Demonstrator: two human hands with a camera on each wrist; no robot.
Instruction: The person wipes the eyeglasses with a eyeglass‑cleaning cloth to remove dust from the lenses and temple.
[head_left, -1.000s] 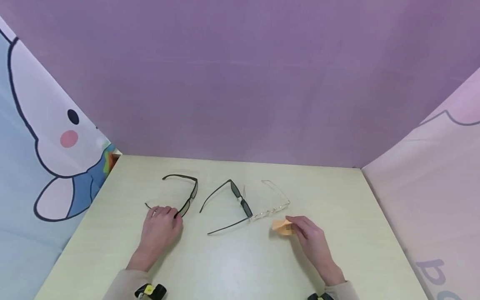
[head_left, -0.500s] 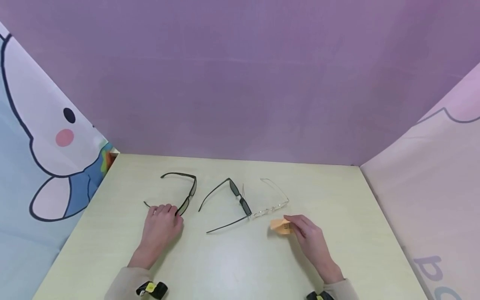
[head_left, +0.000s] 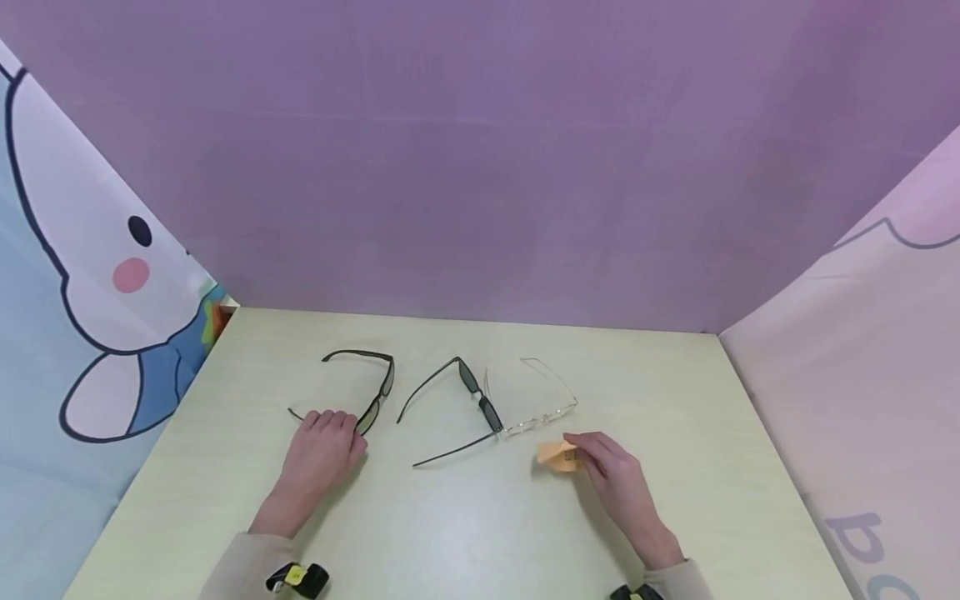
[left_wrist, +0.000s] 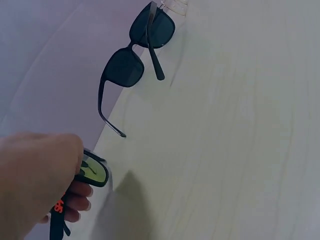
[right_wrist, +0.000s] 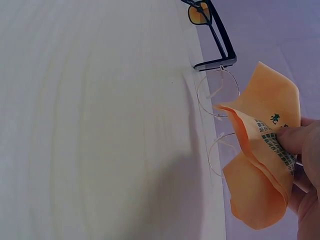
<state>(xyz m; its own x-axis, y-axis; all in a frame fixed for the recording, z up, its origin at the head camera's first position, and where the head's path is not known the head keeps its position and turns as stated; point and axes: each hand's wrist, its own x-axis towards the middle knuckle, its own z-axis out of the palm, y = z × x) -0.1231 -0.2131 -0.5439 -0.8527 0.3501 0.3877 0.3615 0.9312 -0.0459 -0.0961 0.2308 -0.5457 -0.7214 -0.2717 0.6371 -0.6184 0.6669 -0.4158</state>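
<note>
My left hand grips one temple side of black-framed glasses; their far temple sticks out unfolded. The left wrist view shows a yellow-green lens beyond my fingers. My right hand pinches an orange cloth between thumb and fingers, just above the table. Dark printed characters show on the folded cloth in the right wrist view. Between my hands, black sunglasses lie with temples spread. Touching or overlapping their near end are thin wire-rimmed glasses with clear lenses, behind the cloth.
A pale wooden table carries everything. Behind it stands a purple backdrop. A cartoon-printed sheet borders the left side, and a pale pink sheet the right.
My right hand and the orange cloth have shifted slightly left. The black-framed glasses in my left hand have tipped a little. The sunglasses and wire-rimmed glasses lie as before.
</note>
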